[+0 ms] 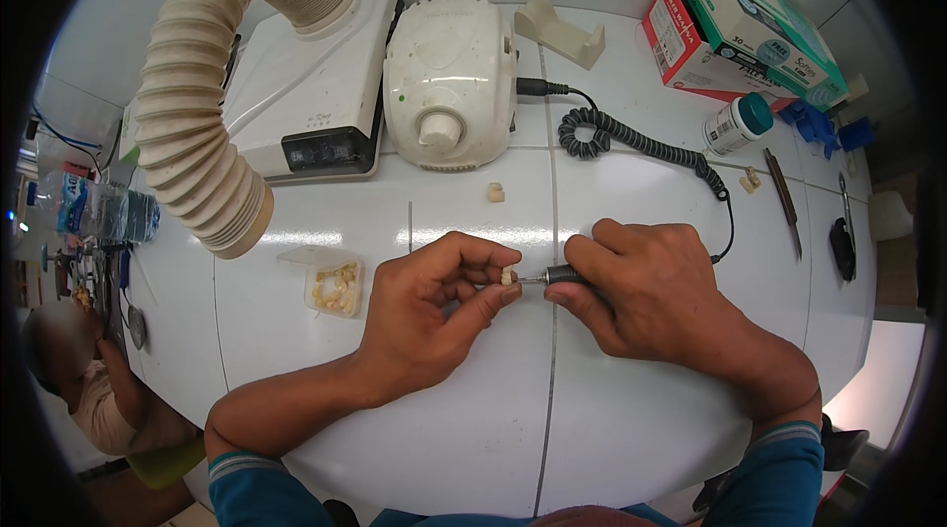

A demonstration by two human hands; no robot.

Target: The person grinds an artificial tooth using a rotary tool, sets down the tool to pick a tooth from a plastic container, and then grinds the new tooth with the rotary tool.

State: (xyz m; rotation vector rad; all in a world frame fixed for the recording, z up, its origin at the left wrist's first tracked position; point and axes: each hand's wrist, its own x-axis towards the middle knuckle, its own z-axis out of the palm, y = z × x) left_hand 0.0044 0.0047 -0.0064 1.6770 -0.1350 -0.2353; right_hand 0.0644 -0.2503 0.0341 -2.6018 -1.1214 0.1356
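My left hand pinches a small cream tooth-like piece between thumb and fingers at the middle of the view. My right hand is wrapped round a dark, metal-nosed rotary handpiece, whose thin bit points left and reaches the piece. The handpiece's coiled black cord runs to a white control unit at the back. A clear open box of small cream pieces sits left of my left hand. Another cream piece lies on the white tiled desk beyond my hands.
A ribbed hose arches over a white machine at left. Boxes, a green-lidded jar, a cradle, blue objects and tools stand or lie at back and right. Another person sits at far left.
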